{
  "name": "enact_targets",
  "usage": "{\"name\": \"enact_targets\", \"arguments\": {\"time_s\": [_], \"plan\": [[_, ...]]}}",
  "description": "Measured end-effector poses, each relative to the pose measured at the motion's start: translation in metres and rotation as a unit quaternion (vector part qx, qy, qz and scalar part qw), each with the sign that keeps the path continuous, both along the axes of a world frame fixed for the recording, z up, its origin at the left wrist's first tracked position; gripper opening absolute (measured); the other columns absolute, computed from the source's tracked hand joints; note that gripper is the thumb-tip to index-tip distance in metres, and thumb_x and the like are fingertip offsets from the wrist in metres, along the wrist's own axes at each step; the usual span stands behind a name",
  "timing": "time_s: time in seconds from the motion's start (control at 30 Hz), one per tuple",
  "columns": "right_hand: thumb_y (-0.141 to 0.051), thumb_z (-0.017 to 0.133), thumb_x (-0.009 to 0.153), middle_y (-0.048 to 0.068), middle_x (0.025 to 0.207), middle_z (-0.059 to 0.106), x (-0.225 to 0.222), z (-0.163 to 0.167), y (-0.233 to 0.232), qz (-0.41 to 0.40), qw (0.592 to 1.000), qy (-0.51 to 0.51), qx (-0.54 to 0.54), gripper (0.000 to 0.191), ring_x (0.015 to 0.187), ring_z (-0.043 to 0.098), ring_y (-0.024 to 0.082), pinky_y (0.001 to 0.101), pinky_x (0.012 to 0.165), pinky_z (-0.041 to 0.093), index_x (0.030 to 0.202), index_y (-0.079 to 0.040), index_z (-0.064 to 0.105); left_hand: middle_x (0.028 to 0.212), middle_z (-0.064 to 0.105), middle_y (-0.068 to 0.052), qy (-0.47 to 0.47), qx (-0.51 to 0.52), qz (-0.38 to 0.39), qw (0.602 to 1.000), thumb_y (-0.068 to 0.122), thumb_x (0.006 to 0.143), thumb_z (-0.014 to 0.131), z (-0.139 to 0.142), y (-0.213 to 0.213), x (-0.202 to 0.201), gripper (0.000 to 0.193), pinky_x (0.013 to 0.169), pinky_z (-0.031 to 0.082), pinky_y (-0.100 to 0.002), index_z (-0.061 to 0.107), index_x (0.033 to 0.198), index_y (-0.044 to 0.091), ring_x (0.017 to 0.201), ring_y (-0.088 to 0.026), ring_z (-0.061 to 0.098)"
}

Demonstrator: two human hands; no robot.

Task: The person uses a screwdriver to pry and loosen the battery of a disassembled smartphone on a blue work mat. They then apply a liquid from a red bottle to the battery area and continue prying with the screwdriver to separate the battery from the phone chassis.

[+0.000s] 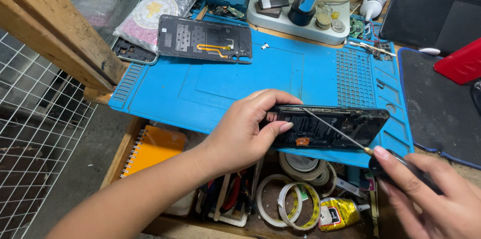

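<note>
Head view: slim metal screwdriver (345,138) probes glossy phone (330,126).

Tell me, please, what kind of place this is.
Probably a phone repair workbench: a blue repair mat, an opened phone steadied by the left hand, and a screwdriver in the right hand.

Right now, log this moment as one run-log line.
left hand: grips opened phone | right hand: holds screwdriver, tip inside phone | phone over blue mat edge | detached back cover on mat

Opened black phone (330,126), tilted on edge, thin screwdriver (335,130) across it
</note>
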State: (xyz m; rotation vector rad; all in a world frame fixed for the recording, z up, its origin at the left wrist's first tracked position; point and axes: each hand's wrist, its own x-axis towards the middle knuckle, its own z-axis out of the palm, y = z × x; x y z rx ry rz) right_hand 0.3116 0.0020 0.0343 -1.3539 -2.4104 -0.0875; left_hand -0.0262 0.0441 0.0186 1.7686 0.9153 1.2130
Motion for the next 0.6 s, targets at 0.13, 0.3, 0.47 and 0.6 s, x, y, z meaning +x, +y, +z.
{"name": "enact_targets", "arguments": {"time_s": [0.13, 0.3, 0.47, 0.6], "plan": [[-0.006, 0.081, 0.071, 0.014, 0.110, 0.069, 0.018, 0.005, 0.010, 0.067, 0.997, -0.029, 0.036, 0.066, 0.082, 0.071, 0.020, 0.0327, 0.070, 0.058, 0.135, -0.018, 0.069, 0.100, 0.068, -0.009, 0.046, -0.027, -0.004, 0.999, 0.005, 0.092, 0.069, 0.003, 0.001, -0.003, 0.030, 0.076, 0.054, -0.028, 0.068, 0.122, 0.005, 0.079, -0.016, 0.061], [-0.003, 0.081, 0.066, 0.017, 0.107, 0.067, 0.027, 0.004, 0.014, 0.042, 0.997, -0.059, 0.029, 0.067, 0.084, 0.070, 0.023, 0.0367, 0.071, 0.060, 0.131, -0.019, 0.070, 0.104, 0.068, -0.007, 0.021, -0.020, -0.025, 0.999, 0.005, 0.092, 0.068, 0.003, 0.003, -0.004, 0.032, 0.078, 0.055, -0.027, 0.067, 0.124, 0.006, 0.081, -0.014, 0.062], [-0.002, 0.080, 0.070, 0.015, 0.107, 0.067, 0.027, 0.008, 0.021, 0.035, 0.998, -0.054, -0.015, 0.066, 0.081, 0.070, 0.021, 0.0349, 0.067, 0.060, 0.133, -0.021, 0.069, 0.105, 0.068, -0.006, 0.002, -0.026, -0.032, 0.999, 0.005, 0.093, 0.067, 0.000, 0.004, -0.004, 0.031, 0.079, 0.057, -0.027, 0.066, 0.124, 0.005, 0.083, -0.012, 0.064], [-0.006, 0.081, 0.068, 0.016, 0.106, 0.068, 0.026, 0.012, 0.028, 0.057, 0.995, -0.082, -0.008, 0.069, 0.080, 0.071, 0.022, 0.0361, 0.066, 0.059, 0.134, -0.019, 0.067, 0.104, 0.068, -0.006, 0.001, -0.016, -0.029, 0.999, 0.005, 0.093, 0.068, -0.001, 0.004, -0.005, 0.031, 0.080, 0.057, -0.027, 0.066, 0.124, 0.005, 0.084, -0.012, 0.064]]}}
